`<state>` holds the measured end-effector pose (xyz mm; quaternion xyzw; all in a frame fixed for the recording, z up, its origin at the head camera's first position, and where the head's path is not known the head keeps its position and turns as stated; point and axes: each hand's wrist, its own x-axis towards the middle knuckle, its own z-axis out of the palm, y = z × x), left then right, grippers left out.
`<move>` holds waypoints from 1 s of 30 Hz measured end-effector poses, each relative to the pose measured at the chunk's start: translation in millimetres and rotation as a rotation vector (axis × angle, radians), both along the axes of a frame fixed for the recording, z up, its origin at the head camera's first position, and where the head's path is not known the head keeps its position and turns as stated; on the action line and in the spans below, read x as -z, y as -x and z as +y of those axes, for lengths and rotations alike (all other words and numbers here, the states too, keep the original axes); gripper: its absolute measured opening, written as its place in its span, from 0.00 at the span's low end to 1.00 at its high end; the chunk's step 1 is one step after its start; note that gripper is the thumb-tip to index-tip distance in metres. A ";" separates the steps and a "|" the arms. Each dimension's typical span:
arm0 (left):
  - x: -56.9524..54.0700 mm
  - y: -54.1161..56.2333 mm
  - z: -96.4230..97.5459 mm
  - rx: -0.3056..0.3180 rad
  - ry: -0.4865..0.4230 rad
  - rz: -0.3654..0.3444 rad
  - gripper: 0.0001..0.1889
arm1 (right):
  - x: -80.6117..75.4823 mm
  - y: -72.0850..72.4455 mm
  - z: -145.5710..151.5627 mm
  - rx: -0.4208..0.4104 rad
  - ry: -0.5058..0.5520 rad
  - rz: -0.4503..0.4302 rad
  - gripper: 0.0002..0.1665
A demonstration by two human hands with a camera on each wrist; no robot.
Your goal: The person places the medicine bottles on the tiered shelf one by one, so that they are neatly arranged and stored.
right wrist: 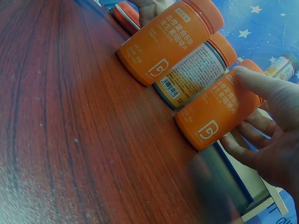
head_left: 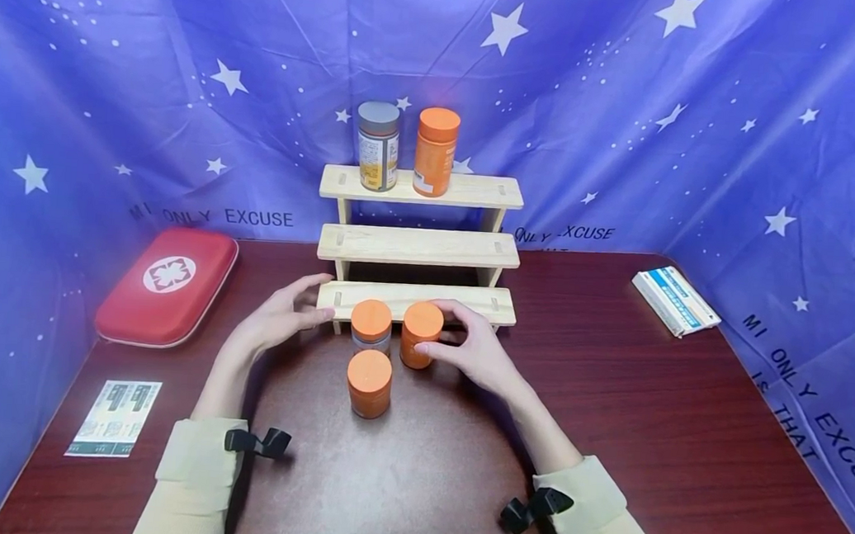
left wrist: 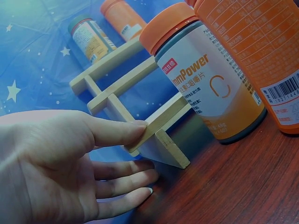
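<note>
Nearest me, the front bottle (head_left: 369, 387) stands left of the fingers of my right hand (head_left: 475, 349). Those fingers grasp the second bottle (head_left: 417, 328), thumb near its top; I expect light, stiff, slick plastic, so I'd hold its body. My left hand (head_left: 275, 318) pinches the wooden rack (head_left: 417, 247) by one end. Beyond all fingers stands a grey-capped bottle (head_left: 378, 148).

Upright orange bottle (head_left: 420, 331) before wooden rack (head_left: 419, 248)

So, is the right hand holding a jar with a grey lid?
No, the jar in the right hand has an orange lid.
</note>
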<state>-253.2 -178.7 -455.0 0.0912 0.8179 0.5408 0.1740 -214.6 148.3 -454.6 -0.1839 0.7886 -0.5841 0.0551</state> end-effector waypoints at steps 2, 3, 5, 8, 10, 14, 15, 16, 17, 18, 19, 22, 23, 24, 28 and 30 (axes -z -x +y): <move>0.6 0.1 0.0 0.000 0.001 0.006 0.38 | -0.8 -0.2 0.0 0.001 -0.007 0.000 0.33; 0.8 0.2 0.0 -0.001 -0.002 0.007 0.38 | -1.1 -0.3 0.0 0.000 -0.009 0.001 0.33; 1.4 0.3 -0.1 -0.003 -0.002 0.013 0.37 | -1.8 -0.7 0.0 -0.004 -0.013 -0.001 0.33; 2.3 0.4 -0.4 -0.007 -0.005 0.012 0.37 | -3.2 -1.3 0.5 -0.014 -0.020 -0.007 0.34; 2.9 0.4 -0.6 -0.010 -0.005 0.011 0.37 | -4.8 -2.1 1.1 -0.020 -0.026 -0.006 0.33; 3.5 0.1 -1.2 -0.012 -0.004 0.016 0.37 | -8.6 -3.1 2.9 -0.035 -0.033 0.010 0.32; 3.5 -0.1 -1.4 -0.012 -0.002 0.019 0.37 | -9.1 -3.2 3.3 -0.043 -0.028 0.011 0.32; 3.5 -0.3 -1.5 -0.012 -0.002 0.021 0.37 | -9.3 -3.1 3.6 -0.053 -0.021 0.009 0.31; 3.5 -0.5 -1.7 -0.012 -0.002 0.023 0.37 | -9.5 -3.1 4.1 -0.062 -0.014 0.005 0.31; 3.5 -0.6 -1.7 -0.012 -0.003 0.024 0.37 | -9.6 -3.1 4.4 -0.069 -0.008 0.003 0.31; 3.5 -0.6 -1.6 -0.011 -0.005 0.024 0.37 | -9.3 -2.8 4.8 -0.075 -0.001 -0.001 0.31; 3.4 -0.5 -1.2 -0.007 -0.010 0.024 0.37 | -8.8 -2.5 5.3 -0.097 0.014 0.001 0.31; 3.3 -0.4 -1.0 -0.006 -0.012 0.024 0.37 | -8.8 -2.4 5.5 -0.099 0.015 0.005 0.31; 3.2 -0.3 -0.9 -0.005 -0.012 0.024 0.37 | -8.7 -2.4 5.7 -0.102 0.017 0.010 0.31; 2.9 0.5 -0.3 -0.003 0.000 0.028 0.37 | -10.3 -2.7 6.3 -0.112 0.012 0.027 0.31; 2.7 1.2 0.0 -0.002 0.004 0.028 0.37 | -12.4 -3.1 6.9 -0.112 0.004 0.033 0.32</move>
